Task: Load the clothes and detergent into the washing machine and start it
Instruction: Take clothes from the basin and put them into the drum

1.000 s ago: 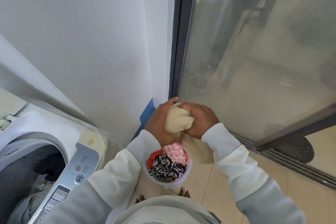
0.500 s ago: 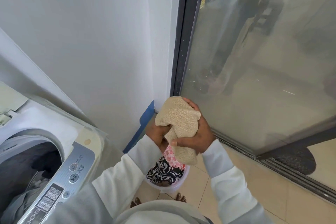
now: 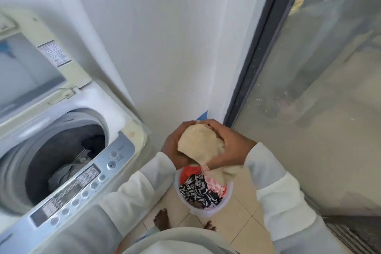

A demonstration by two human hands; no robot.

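Beige garment bundled in both hands, ready to go left into the open washer

The washing machine (image 3: 61, 150) stands at left with its lid up and drum (image 3: 61, 156) open, a few clothes already lying inside — the target. To its right the left hand (image 3: 172, 146) cups the balled beige cloth (image 3: 199, 146) from one side, fingers curled round it, while the right hand (image 3: 228, 148) clamps over the other side; a tail of fabric hangs toward the clear bucket (image 3: 203, 211) of patterned clothes on the floor below. Best to gather that tail first, then swing across above the control panel (image 3: 82, 183) — letting go only once over the drum.
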